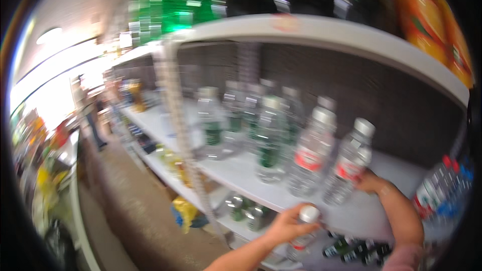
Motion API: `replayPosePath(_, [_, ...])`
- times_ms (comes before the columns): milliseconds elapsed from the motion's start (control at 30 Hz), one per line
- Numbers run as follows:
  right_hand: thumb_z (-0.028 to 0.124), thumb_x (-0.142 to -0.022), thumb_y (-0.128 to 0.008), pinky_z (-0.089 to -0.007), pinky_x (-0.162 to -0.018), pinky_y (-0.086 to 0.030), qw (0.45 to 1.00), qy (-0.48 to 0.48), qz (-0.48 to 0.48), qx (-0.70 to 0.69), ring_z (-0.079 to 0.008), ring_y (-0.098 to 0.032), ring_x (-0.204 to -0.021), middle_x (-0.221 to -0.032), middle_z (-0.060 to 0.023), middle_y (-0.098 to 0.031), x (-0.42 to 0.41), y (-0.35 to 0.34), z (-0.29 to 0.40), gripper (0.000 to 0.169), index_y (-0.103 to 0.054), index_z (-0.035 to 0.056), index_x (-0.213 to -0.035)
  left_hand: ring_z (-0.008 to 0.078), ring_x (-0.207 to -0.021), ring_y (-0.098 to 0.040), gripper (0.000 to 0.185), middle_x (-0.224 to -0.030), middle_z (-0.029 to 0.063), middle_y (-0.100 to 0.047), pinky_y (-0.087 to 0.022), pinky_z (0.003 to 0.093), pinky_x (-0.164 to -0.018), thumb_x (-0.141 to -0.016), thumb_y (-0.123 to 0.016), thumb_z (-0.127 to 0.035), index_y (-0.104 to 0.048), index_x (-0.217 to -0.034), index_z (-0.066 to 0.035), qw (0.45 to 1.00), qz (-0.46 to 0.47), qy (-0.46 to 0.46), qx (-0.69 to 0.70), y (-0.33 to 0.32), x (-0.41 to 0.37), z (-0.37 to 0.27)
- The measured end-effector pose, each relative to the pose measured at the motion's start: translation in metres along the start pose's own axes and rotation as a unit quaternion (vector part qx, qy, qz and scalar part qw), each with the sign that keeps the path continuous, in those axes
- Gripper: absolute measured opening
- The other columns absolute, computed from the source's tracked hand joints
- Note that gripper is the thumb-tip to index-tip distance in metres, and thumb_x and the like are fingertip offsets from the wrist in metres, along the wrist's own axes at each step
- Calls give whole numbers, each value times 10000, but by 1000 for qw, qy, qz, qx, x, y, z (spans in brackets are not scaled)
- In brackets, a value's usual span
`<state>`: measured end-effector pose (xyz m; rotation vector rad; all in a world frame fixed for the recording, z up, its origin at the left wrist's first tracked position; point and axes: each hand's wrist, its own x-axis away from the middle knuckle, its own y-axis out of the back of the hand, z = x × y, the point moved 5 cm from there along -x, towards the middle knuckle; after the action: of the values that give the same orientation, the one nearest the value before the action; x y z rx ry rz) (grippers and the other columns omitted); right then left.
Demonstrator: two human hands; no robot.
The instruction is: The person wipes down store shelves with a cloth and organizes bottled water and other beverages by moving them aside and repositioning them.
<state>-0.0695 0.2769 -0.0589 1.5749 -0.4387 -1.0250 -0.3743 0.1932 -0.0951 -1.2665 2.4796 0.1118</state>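
My left hand (287, 226) is wrapped around the neck of a clear plastic bottle (300, 246) with a white cap and a red-and-white label, in front of the shelf's edge. My right hand (368, 182) is at the label of a second such bottle (346, 167) on the white shelf (241, 180). That hand's fingers are partly hidden behind the bottle. Just left of it, another red-labelled bottle (309, 158) stands upright, with one more cap showing behind. Further left are several clear bottles with green labels (269, 154). The picture is blurred.
A shelf above (320, 32) holds large green and dark bottles. Shrink-wrapped bottles (437, 192) are at the right. Dark green bottles (354, 250) and cans (256, 216) sit lower down. A shelf post (177, 120) rises left of the bottles. A person (88, 109) is in the aisle.
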Motion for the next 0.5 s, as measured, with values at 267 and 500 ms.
replayPosePath(267, [480,-870,-417,-417,-1077,-187,967,-204,147,-26,-321,-195,-1343,-1437,-159,-257,36,16,33,553,-393,202,-1348,268,-908,-613,355,-903,142,-633,-463,393,-838,-637,-709,-39,-570,-960,10,993,-40,-58,93,-12,-4,-26])
replayPosePath(500, [437,-868,-453,-422,-1071,-194,974,-169,151,-3,-322,-204,-1344,-1423,-199,-271,76,36,91,541,-402,191,-1347,271,-887,-607,366,-873,144,-631,-457,408,-832,-632,-737,-100,-570,-939,8,993,-33,-59,102,-15,-4,-26])
